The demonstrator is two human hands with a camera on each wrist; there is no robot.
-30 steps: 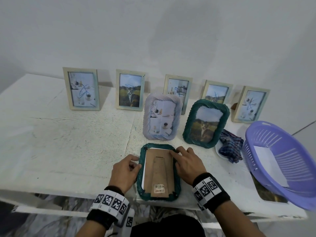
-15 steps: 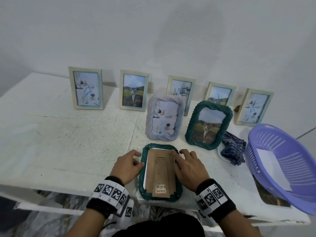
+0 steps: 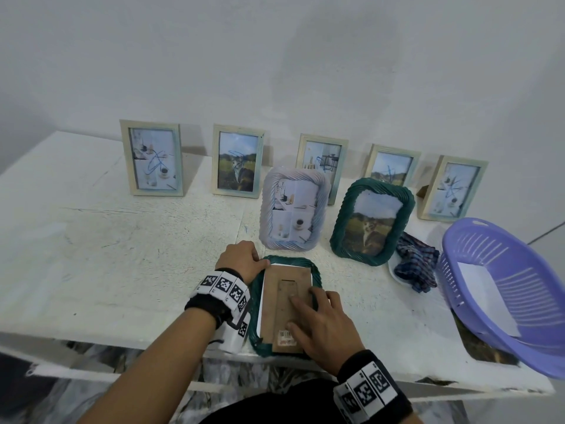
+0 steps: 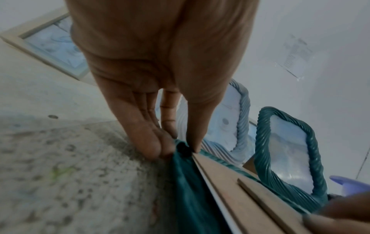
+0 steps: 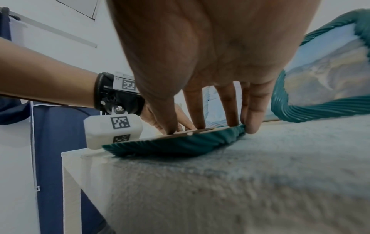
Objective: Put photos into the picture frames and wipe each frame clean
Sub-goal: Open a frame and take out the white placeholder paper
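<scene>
Barcode sticker (image 3: 286, 334), unreadable, on brown backing (image 3: 282, 296) under right hand (image 3: 325, 327)

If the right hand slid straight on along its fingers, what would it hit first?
Probably the lilac frame standing just beyond the face-down green frame that the right hand presses on; depth is hard to judge.

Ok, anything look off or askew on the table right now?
Yes. On the face-down green frame the brown backing board sits off-centre: a white strip shows along its left and top edges. The frame lies right at the near edge of the table.
</scene>
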